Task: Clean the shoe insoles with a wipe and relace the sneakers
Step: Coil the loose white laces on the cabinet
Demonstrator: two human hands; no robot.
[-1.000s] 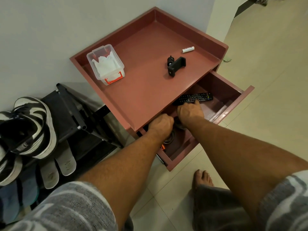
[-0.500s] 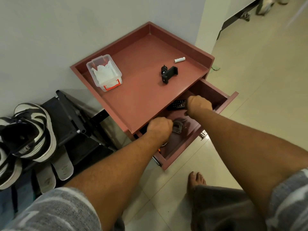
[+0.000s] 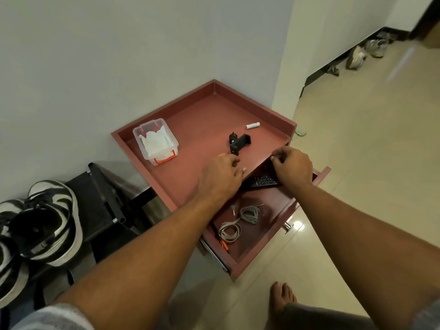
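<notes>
Both hands are up over the front edge of the red cabinet [image 3: 190, 167], above its pulled-out drawer [image 3: 257, 246].
- Left hand [image 3: 220, 178]: over the cabinet top's front edge, back to the camera, fingers loosely bent. Nothing visible in it.
- Right hand [image 3: 294, 166]: at the cabinet's front right corner, fingers curled, thumb and fingertips drawn together. Can't tell if it's pinching anything.
- Grey laces [image 3: 255, 216]: two coils on the drawer floor, near the drawer's front wall, neither hand on them.
- Remote [image 3: 262, 181]: further back in the drawer, partly under the cabinet top, between the two wrists.
- Clear wipe box [image 3: 156, 141]: left rear of the cabinet top, white wipes inside, orange latch.
- Black clamp [image 3: 240, 144]: mid top, just beyond the left fingers. A small white tube [image 3: 252, 125] lies behind it.
- Sneakers [image 3: 45, 222]: black and white, on a black rack [image 3: 104, 194] left of the cabinet, unlaced as far as I can see.
- Bare foot [image 3: 283, 296]: on the floor in front of the drawer.
</notes>
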